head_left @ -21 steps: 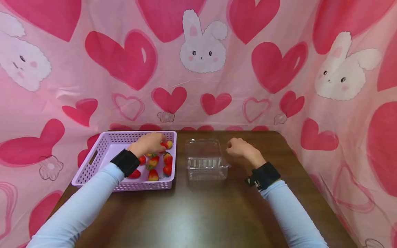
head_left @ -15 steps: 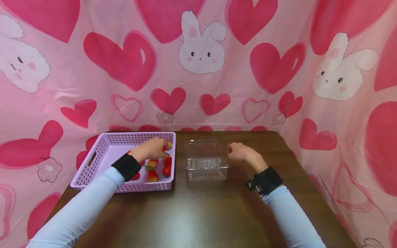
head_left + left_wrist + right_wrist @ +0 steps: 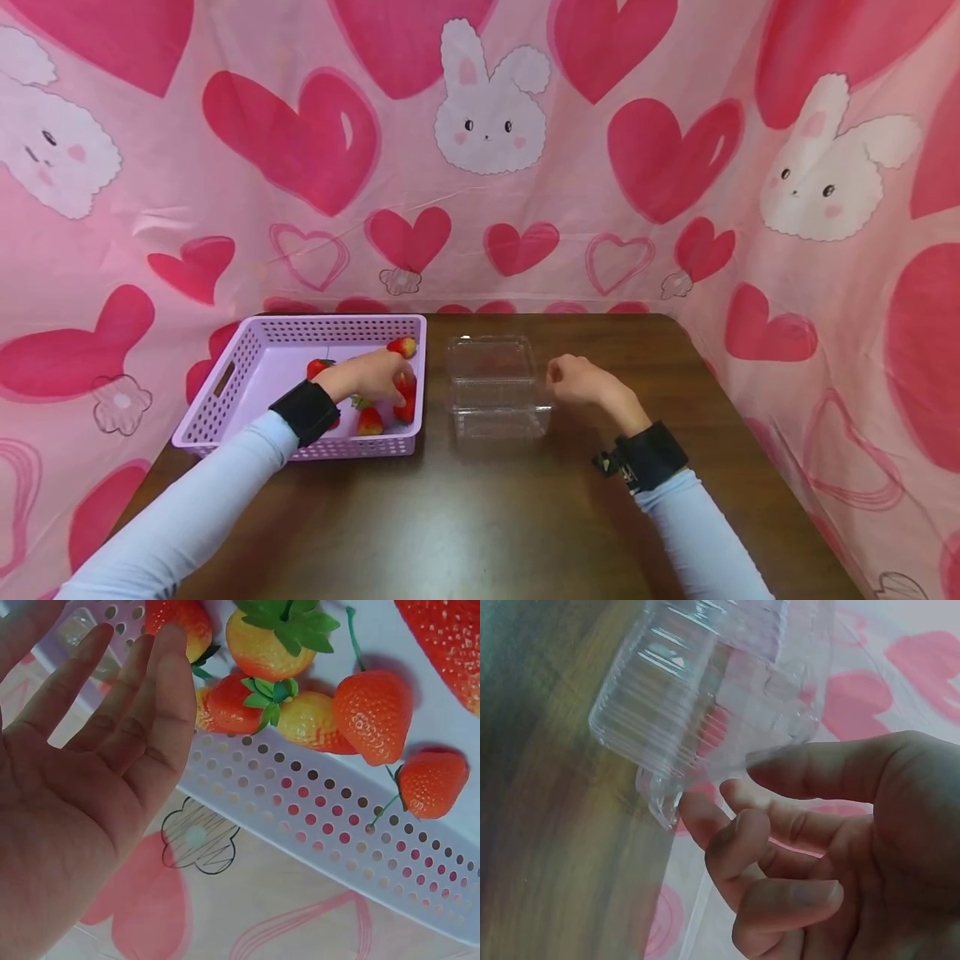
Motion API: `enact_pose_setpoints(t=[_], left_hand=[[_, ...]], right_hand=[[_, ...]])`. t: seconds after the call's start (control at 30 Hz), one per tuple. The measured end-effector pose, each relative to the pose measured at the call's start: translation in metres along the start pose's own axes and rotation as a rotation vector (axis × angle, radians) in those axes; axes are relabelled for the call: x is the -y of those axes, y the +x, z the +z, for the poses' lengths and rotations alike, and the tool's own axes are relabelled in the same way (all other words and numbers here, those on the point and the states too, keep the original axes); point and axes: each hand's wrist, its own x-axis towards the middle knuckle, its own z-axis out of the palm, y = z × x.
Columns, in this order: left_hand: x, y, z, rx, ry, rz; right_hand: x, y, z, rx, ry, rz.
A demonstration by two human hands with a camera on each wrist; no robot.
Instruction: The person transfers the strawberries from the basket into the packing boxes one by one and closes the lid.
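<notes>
My left hand [image 3: 371, 375] reaches into the lilac basket [image 3: 352, 451], over toy strawberries near its right wall. In the left wrist view the fingers [image 3: 169, 712] are loosely bent beside a red strawberry [image 3: 180, 626], with nothing between them and the thumb. A yellow-red strawberry [image 3: 402, 347] lies in the back right corner. To the right of the basket stands a clear plastic clamshell box [image 3: 495, 421]. My right hand [image 3: 585, 383] is at its right side, fingers loosely curled; in the right wrist view the thumb tip overlaps the box's rim [image 3: 810, 739], and nothing is gripped.
The basket and box stand toward the back of a brown wooden table [image 3: 480, 517]. A pink cloth [image 3: 570, 183] with hearts and rabbits hangs behind and at the sides. Black bands [image 3: 303, 412] circle both wrists.
My left hand has shifted toward me from the basket's back right corner, uncovering the strawberry there. My right hand has moved slightly toward me beside the box, which stays put.
</notes>
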Motion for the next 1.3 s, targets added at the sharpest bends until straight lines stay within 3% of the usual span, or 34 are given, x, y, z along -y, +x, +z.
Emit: enact_pose_setpoints(t=[0.13, 0.3, 0.6, 0.93, 1.23, 1.3], left_hand=[[0.0, -0.001, 0.004, 0.023, -0.033, -0.042], [0.0, 0.0, 0.01, 0.028, -0.011, -0.036], [-0.002, 0.001, 0.016, 0.025, -0.011, -0.054], [-0.002, 0.003, 0.018, -0.002, -0.032, -0.057], [-0.001, 0.008, 0.016, 0.028, -0.015, -0.064], [0.006, 0.013, 0.019, 0.035, -0.015, -0.061]], right_hand=[[-0.003, -0.003, 0.007, 0.015, 0.029, 0.013], [-0.006, -0.004, 0.016, -0.008, 0.026, 0.029], [-0.009, -0.006, 0.034, -0.029, 0.24, 0.118], [-0.015, -0.005, 0.043, -0.061, 0.24, 0.132], [-0.017, -0.004, 0.046, -0.082, 0.265, 0.116], [-0.017, -0.005, 0.046, -0.084, 0.277, 0.112]])
